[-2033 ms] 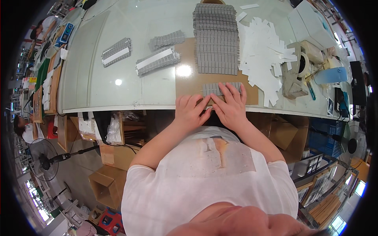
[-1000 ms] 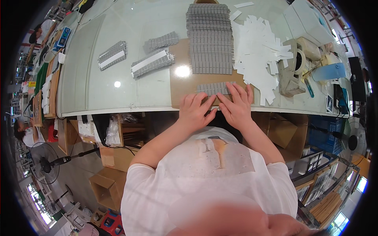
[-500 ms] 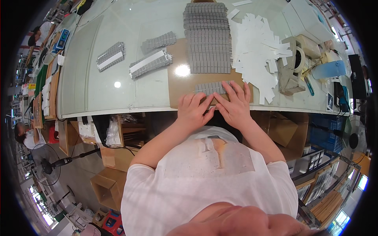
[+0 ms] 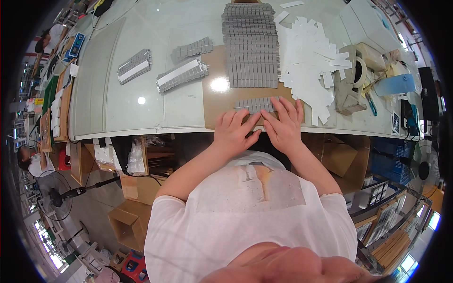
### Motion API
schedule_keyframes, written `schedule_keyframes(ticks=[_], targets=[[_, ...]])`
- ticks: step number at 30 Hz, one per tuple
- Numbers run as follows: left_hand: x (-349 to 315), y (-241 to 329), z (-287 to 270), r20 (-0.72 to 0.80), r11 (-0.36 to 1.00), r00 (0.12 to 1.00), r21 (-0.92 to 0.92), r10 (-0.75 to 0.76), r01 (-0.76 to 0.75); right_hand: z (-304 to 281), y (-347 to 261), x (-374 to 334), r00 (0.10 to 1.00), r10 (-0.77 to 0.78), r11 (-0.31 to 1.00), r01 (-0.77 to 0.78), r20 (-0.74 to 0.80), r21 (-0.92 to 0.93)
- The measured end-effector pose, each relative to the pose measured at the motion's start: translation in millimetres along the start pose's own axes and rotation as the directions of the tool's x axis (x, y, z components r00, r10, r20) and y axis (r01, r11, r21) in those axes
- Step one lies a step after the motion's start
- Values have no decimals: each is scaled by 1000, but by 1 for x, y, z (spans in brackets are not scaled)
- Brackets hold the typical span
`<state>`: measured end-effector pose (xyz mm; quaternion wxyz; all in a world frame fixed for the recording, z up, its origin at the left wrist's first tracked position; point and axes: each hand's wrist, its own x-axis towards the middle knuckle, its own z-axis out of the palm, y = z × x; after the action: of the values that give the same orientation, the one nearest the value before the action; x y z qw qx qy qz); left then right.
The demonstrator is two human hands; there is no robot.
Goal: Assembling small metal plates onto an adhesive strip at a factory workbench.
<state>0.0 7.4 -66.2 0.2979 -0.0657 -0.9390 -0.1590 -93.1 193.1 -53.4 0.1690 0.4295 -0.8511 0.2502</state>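
Note:
My left hand [image 4: 234, 130] and my right hand [image 4: 284, 125] lie side by side at the table's near edge, fingers spread on a brown cardboard sheet [image 4: 218, 99]. Their fingertips press on a short row of small grey parts [image 4: 255, 104] lying on the cardboard. Just beyond it stands a tall stacked block of the same grey parts [image 4: 250, 45]. Neither hand grips anything; the palms hide the cardboard's near edge.
Three shorter grey rows [image 4: 182, 76] [image 4: 134, 66] [image 4: 192, 48] lie to the left on the glass-topped table [image 4: 118, 113]. A pile of white paper strips [image 4: 309, 61] and a tape dispenser [image 4: 351, 78] sit to the right. Cardboard boxes [image 4: 137, 188] and a fan [image 4: 54, 195] stand below.
Both hands have stayed on the short grey row, with the fingers shifting slightly along it. The view has drifted a little; nothing else moved.

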Motion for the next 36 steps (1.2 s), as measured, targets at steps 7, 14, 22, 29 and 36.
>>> schedule_keyframes(ticks=[7, 14, 22, 29, 36], targets=[[-1, -1, 1, 6, 1000, 1000, 10, 11, -11, -1, 1, -1, 1000, 0, 1000, 0, -24, 24], [-3, 0, 1, 5, 1000, 1000, -8, 3, -3, -5, 14, -13, 994, 51, 999, -50, -92, 17], [-1, 3, 5, -1, 1000, 1000, 13, 4, -4, -7, 3, -4, 1000, -17, 1000, 17, 12, -16], [0, 3, 6, 3, 1000, 1000, 13, 6, -6, -6, 4, -3, 998, -15, 1000, 16, 55, -21], [0, 2, 6, -24, 1000, 999, 16, 23, -23, -7, 3, -2, 998, -8, 1000, 9, 55, -7]])
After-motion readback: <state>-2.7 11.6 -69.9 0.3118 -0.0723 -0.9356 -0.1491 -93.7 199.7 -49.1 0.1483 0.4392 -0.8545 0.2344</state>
